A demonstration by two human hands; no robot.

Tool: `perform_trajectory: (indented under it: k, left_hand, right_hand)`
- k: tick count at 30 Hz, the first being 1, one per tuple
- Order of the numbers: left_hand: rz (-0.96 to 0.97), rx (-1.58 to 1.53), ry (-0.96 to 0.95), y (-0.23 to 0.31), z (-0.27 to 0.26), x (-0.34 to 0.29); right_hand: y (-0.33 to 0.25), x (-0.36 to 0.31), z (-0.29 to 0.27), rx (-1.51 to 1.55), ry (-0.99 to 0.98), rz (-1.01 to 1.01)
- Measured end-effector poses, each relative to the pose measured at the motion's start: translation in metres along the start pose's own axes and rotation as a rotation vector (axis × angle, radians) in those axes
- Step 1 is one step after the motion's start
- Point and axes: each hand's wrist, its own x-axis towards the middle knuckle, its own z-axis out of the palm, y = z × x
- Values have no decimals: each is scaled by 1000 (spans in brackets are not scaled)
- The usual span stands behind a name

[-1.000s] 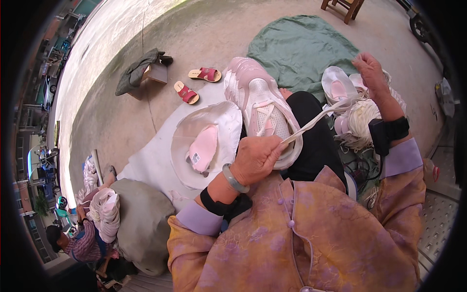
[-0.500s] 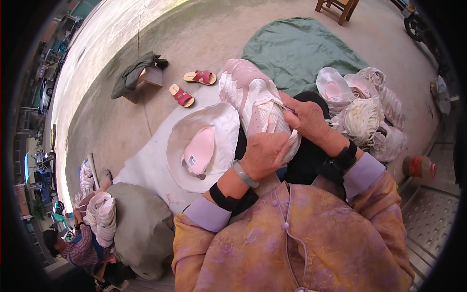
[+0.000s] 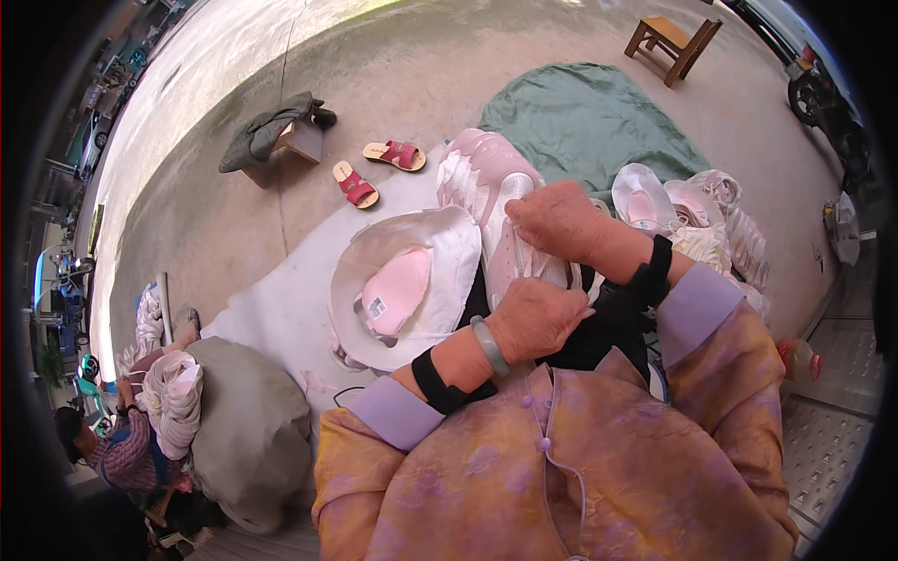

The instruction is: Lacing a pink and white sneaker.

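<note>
Over my lap lies a stack of white and pink sneaker uppers, with a laced-front upper nearest me. My right hand is closed in a pinch over the lacing area of this upper. Lower down, my left hand is closed at the upper's near end, thumb and fingers pressed together. What either pinch holds is too small or hidden to make out. To the left of the stack rests a white, bowl-shaped shoe piece with a pink insole-shaped piece inside.
A heap of uppers and pale laces lies to my right, below a green cloth. Red sandals, a draped box and a wooden chair stand ahead. Another person sits at left beside a grey covered bundle.
My right hand has moved left across the upper. My left hand has shifted down and right, toward the upper's near end. The whole view has shifted slightly.
</note>
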Motion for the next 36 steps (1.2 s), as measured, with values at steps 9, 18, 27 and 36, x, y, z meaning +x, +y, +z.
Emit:
perform_trajectory:
  k: [9, 18, 27, 36]
  left_hand:
    - [91, 77, -64, 4, 0, 0]
    - [96, 7, 10, 9, -6, 1]
    - [193, -85, 101, 18, -5, 13]
    - [205, -41, 80, 20, -4, 17]
  right_hand:
    - [-18, 24, -11, -301, -274, -410]
    - [5, -3, 12, 348, 166, 283]
    - [-4, 18, -5, -78, -59, -161]
    - [2, 24, 2, -211, -166, -382]
